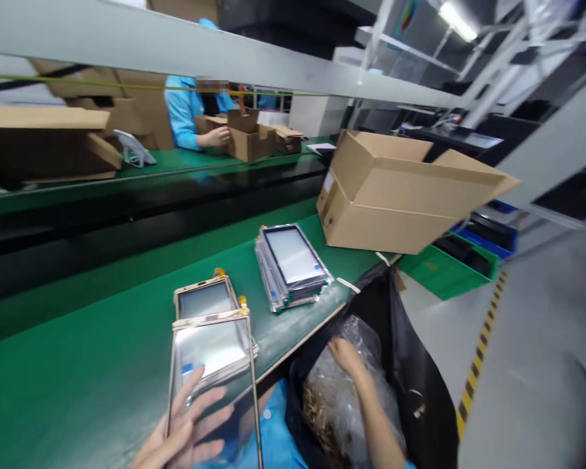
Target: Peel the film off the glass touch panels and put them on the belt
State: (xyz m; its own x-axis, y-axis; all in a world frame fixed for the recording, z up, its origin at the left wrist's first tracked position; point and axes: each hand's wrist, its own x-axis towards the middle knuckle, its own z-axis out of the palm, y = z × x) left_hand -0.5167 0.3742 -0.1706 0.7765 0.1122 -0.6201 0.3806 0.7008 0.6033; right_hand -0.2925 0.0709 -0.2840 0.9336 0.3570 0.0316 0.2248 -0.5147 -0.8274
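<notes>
My left hand (193, 420) is at the bottom, its fingers spread against a thin framed glass panel (219, 404) and its edge by the palm. The panel tilts up toward me and is see-through at its lower part. Its top overlaps a small pile of framed screen panels (206, 301) on the green bench. My right hand (346, 357) reaches down into a black bag (410, 365) at the bench edge. Its fingers are curled on crumpled clear plastic film (359, 332) inside the bag; the fingertips are partly hidden.
A stack of screen panels (290, 257) lies on the green bench (92, 365). Behind it stands an open cardboard box (390, 202). Green (449, 267) and blue bins (493, 231) stand to the right. Across the line, a person in blue (183, 117) handles a small carton (247, 140).
</notes>
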